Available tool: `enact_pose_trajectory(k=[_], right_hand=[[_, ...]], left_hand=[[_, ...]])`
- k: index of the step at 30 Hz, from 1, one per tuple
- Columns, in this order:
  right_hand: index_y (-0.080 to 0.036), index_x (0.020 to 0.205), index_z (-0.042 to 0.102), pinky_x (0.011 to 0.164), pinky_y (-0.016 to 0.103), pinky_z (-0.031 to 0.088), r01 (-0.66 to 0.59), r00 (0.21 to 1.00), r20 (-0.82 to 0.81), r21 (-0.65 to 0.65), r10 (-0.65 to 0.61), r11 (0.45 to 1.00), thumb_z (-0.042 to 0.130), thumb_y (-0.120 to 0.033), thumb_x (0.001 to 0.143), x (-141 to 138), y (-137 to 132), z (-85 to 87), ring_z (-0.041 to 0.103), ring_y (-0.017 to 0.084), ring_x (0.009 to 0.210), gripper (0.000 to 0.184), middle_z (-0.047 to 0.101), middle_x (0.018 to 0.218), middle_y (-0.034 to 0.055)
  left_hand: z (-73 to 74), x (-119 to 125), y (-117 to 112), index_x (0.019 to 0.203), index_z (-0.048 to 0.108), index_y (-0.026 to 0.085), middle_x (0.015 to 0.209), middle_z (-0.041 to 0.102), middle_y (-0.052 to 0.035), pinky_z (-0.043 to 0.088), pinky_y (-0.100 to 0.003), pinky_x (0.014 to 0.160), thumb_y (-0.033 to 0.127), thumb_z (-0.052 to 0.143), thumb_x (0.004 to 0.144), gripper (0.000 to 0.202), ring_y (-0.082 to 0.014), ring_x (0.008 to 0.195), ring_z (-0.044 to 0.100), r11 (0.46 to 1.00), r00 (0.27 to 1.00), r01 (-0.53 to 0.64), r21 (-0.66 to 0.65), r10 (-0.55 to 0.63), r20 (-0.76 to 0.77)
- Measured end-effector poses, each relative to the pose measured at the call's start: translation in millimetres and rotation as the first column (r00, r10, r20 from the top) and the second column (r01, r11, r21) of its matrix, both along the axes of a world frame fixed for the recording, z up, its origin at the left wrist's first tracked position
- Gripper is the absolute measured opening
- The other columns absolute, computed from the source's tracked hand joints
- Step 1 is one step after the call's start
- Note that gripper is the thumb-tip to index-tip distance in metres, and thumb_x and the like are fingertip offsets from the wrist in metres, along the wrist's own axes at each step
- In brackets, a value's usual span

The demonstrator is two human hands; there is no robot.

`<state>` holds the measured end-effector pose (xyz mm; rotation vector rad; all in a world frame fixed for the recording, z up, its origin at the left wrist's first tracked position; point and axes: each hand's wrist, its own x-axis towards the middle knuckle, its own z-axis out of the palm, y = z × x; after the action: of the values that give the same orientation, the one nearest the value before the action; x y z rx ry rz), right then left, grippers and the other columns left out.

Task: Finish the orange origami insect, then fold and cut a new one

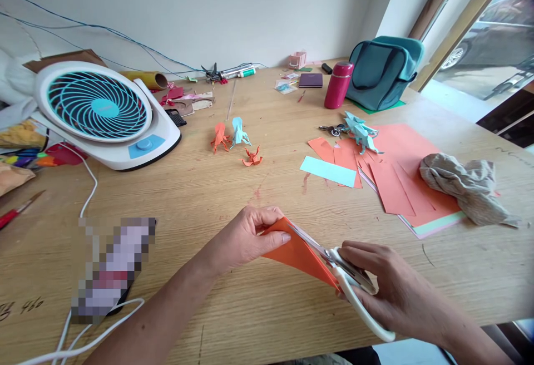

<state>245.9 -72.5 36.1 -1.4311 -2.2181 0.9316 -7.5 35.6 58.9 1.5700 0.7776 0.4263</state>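
Close to the table's front edge, my left hand [249, 238] pinches the upper left corner of a folded orange sheet of paper [298, 253] between thumb and fingers. My right hand [381, 284] grips white-handled scissors [348, 276]. Their blades lie along the paper's upper slanted edge, with the tips pointing at my left hand. Part of the handles is hidden by my right fingers. Beyond my hands stand folded paper figures: an orange one [219, 137], a pale blue one [239, 131] and a small orange one [252, 156].
A fan [144, 148] stands at the left, behind a phone [114, 270] with white cables. To the right lie orange paper sheets [387, 192], a pale blue strip [328, 171], blue folded figures [361, 132] and a crumpled cloth [463, 181]. Farther back are a magenta bottle [339, 85] and a teal bag [379, 75].
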Motion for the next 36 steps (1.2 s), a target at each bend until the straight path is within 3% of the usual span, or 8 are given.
enact_pose_trajectory(k=[4, 16, 24, 30, 36], right_hand=[[-0.021, 0.077, 0.047, 0.061, 0.029, 0.033, -0.004, 1.0, 0.014, 0.044, 0.003, 0.999, 0.049, -0.041, 0.1, -3, 1, -0.6, 0.046, 0.014, 0.063, 0.03, 0.052, 0.073, -0.0003], [-0.022, 0.078, 0.047, 0.062, 0.029, 0.033, -0.014, 1.0, 0.013, 0.015, 0.014, 1.0, 0.053, -0.038, 0.098, 0, 2, 0.2, 0.047, 0.014, 0.063, 0.027, 0.053, 0.073, -0.0006], [-0.021, 0.081, 0.048, 0.062, 0.029, 0.034, -0.027, 0.996, 0.084, 0.109, 0.018, 0.994, 0.053, -0.032, 0.096, -3, 5, -5.8, 0.046, 0.014, 0.065, 0.02, 0.054, 0.075, 0.0004], [-0.02, 0.082, 0.049, 0.062, 0.029, 0.034, -0.033, 0.996, 0.089, 0.183, 0.017, 0.983, 0.049, -0.031, 0.098, -2, 5, -10.2, 0.046, 0.015, 0.066, 0.019, 0.055, 0.076, 0.0015], [-0.02, 0.083, 0.05, 0.063, 0.031, 0.034, -0.024, 0.992, 0.122, 0.178, 0.002, 0.984, 0.048, -0.033, 0.098, -4, 4, -6.0, 0.048, 0.016, 0.068, 0.02, 0.055, 0.077, 0.0023]], left_hand=[[0.3, 0, 0, 0.077, 0.07, 0.014, 0.08, 0.053, 0.0006, 0.035, -0.024, 0.068, 0.02, 0.06, 0.084, 0.013, -0.0121, 0.074, 0.05, 1.0, 1.0, 0.0, 0.014, 0.0, -0.015], [3.1, -2, -1, 0.084, 0.073, 0.013, 0.079, 0.052, 0.0006, 0.035, -0.024, 0.069, 0.024, 0.064, 0.082, 0.014, -0.0116, 0.074, 0.049, 0.979, 0.997, 0.046, -0.2, -0.033, 0.064], [-1.5, 1, -2, 0.073, 0.066, 0.015, 0.081, 0.057, -0.0008, 0.038, -0.026, 0.071, 0.025, 0.062, 0.084, 0.016, -0.0141, 0.077, 0.053, 1.0, 0.999, -0.014, 0.001, 0.014, -0.046], [-2.6, 1, -3, 0.077, 0.068, 0.015, 0.081, 0.056, -0.0004, 0.038, -0.026, 0.07, 0.023, 0.061, 0.085, 0.013, -0.0138, 0.077, 0.053, 0.999, 0.999, -0.003, 0.032, 0.004, -0.043], [-0.5, 3, -4, 0.083, 0.073, 0.015, 0.082, 0.055, -0.0001, 0.037, -0.025, 0.072, 0.02, 0.061, 0.086, 0.013, -0.013, 0.078, 0.052, 1.0, 1.0, -0.003, 0.016, 0.003, -0.013]])
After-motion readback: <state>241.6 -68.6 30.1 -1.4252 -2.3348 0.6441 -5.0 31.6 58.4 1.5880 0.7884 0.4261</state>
